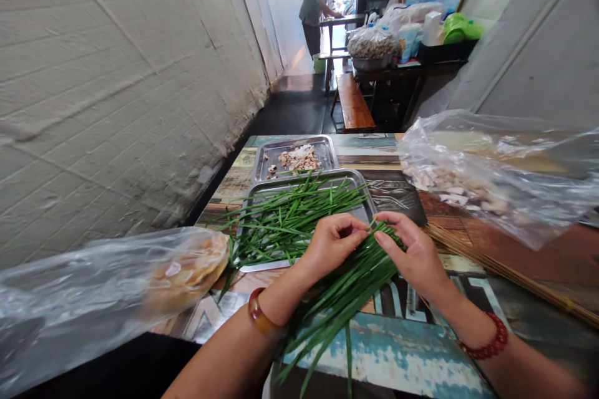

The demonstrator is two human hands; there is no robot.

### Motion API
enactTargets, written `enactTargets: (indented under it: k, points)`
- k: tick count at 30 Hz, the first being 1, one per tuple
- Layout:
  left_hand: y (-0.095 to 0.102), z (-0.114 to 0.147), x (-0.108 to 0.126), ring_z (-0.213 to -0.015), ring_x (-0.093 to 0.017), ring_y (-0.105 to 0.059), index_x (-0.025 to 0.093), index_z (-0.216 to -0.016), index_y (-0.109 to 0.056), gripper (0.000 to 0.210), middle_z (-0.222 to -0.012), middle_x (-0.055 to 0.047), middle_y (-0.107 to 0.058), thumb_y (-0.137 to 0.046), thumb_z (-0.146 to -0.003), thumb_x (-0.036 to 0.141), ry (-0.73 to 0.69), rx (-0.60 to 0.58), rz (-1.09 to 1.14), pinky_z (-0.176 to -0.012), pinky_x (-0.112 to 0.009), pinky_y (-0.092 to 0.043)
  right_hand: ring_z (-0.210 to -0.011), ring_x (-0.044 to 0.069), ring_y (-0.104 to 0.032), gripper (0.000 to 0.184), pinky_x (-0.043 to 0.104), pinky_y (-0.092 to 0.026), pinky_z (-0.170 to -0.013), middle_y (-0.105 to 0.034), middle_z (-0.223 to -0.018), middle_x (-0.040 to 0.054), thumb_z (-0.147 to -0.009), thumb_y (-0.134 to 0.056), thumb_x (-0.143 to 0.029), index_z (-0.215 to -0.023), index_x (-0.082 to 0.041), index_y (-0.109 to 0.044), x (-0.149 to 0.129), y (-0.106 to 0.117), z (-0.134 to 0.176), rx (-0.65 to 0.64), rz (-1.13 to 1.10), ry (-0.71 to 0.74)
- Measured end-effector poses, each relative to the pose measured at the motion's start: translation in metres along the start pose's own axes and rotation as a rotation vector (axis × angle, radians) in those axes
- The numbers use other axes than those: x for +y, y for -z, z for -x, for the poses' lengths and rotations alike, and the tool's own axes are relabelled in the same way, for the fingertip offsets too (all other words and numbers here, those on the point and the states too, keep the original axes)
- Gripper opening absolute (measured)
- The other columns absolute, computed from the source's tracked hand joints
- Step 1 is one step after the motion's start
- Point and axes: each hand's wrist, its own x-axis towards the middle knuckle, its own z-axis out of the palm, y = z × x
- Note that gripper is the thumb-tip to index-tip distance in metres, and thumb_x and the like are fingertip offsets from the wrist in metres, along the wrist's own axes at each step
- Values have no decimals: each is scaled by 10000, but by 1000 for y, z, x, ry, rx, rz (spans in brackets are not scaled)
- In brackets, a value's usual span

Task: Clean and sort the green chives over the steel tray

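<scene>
My left hand [337,242] pinches thumb and forefinger together at the stem end of a green chive. Right beside it, my right hand [414,252] closes its thumb and fingertips on the same stem ends. Below both hands a bundle of long chives [344,299] fans out toward the table's near edge, some leaves hanging over it. More loose chives [290,215] are heaped on a metal tray [367,199] just beyond my left hand. The exact grip at the fingertips is small and partly hidden.
A second tray [330,153] behind holds chopped pieces. Plastic bags of food lie at left [187,268] and right [482,181]. Thin bamboo skewers [505,271] rest at right. Farther back are a bench [354,103], a loaded side table and a person [316,6] leaning over another table.
</scene>
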Motion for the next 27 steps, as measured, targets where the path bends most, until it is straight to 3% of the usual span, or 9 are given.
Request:
enactTargets:
  k: [4,7,10,17,21,23,27]
  points:
    - [3,0,2,-751,-139,-587,121,-783,-725,132,-782,-51,-667,-628,-801,208,-33,-7,-20,-701,-227,-435,-818,174,-666,396,314,-534,-761,-672,-1149,54,-896,-559,-334,-1286,-269,-529,0,2,2,-39,-34,-11]
    - [4,0,3,-802,-154,-611,123,-860,-728,186,-854,-63,-693,-582,-842,237,24,-55,-3,-740,-239,-452,-886,183,-663,370,332,-521,-827,-663,-1177,45,-895,-567,-336,-1259,-274,-559,0,3,3,-31,-17,0]
    - [2,1,1,-778,-151,-612,115,-864,-725,201,-852,-62,-709,-574,-847,247,79,-66,53,-723,-236,-459,-888,185,-662,318,335,-514,-844,-686,-1098,43,-888,-577,-339,-1194,-256,-596,1,4,4,-27,5,11]
    - [-3,3,-1,-676,-117,-572,106,-751,-712,162,-725,-32,-672,-594,-811,200,69,-94,63,-648,-206,-430,-699,158,-643,198,254,-502,-623,-673,-823,13,-893,-563,-344,-1052,-228,-593,-1,3,6,-53,40,12]
    - [4,1,-2,-673,-113,-576,105,-724,-704,154,-715,-34,-668,-594,-797,184,42,-170,42,-641,-200,-429,-697,151,-626,125,243,-491,-637,-639,-799,4,-892,-556,-343,-919,-226,-586,-1,2,5,-40,105,66]
    - [13,-3,-5,-674,-114,-581,101,-770,-709,151,-741,-43,-677,-592,-799,192,57,-120,53,-635,-200,-439,-721,156,-628,129,245,-492,-659,-638,-808,7,-893,-550,-351,-896,-226,-584,0,3,4,-49,133,87]
    - [33,-14,-15,-628,-109,-567,101,-872,-702,194,-731,-41,-671,-559,-832,225,94,120,16,-596,-201,-444,-747,166,-636,147,246,-489,-658,-648,-823,10,-897,-541,-369,-908,-230,-585,3,5,5,-79,182,87]
